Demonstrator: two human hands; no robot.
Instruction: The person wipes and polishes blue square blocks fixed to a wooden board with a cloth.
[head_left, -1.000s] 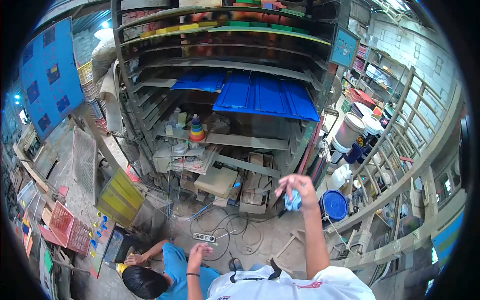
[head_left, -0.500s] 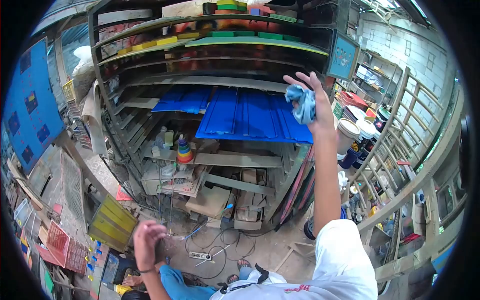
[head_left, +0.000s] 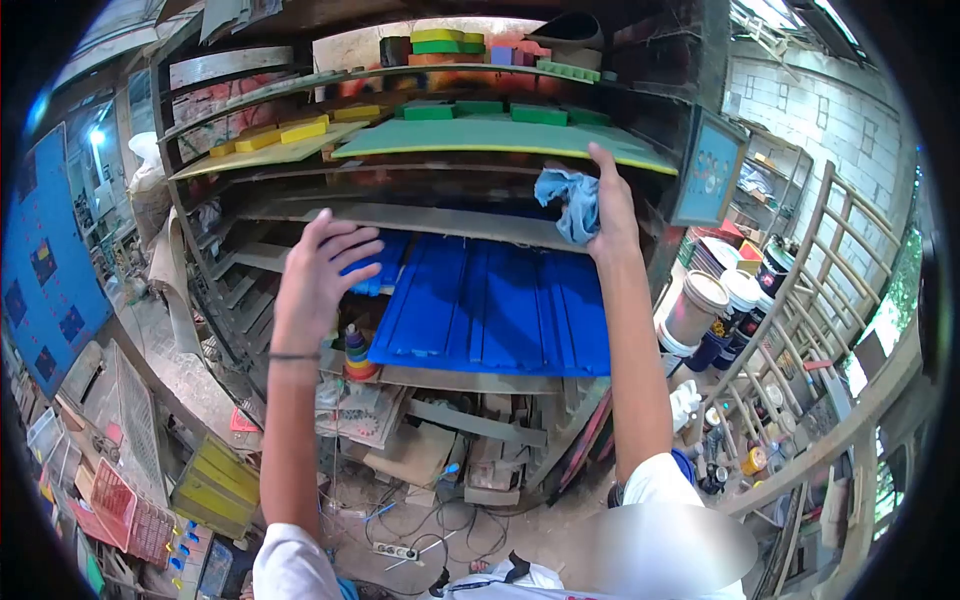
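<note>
My right hand (head_left: pixel 617 210) is raised in front of the shelf rack and holds a crumpled light blue cloth (head_left: pixel 574 208) against the palm, thumb pointing up. Just beyond it lies the front edge of a shelf bearing a green board (head_left: pixel 480 142). My left hand (head_left: pixel 322 270) hangs open, fingers spread, near a bare wooden shelf board (head_left: pixel 430 223). It appears to hold nothing. Between my forearms, blue ribbed panels (head_left: pixel 490 310) rest on a lower shelf. Part of the panels' left side is hidden behind my left fingers.
Yellow blocks (head_left: pixel 304 129) and green blocks (head_left: pixel 428 112) sit on the upper shelf. A ring stacking toy (head_left: pixel 358 355) stands low on the left. Paint buckets (head_left: pixel 697 305) and a bamboo ladder (head_left: pixel 800 290) are at the right. Cables and a power strip (head_left: pixel 395 551) lie on the floor.
My left hand has risen from low down up to the shelves. My right hand, still with the cloth, has shifted slightly left. The view has tilted up, nearer the rack.
</note>
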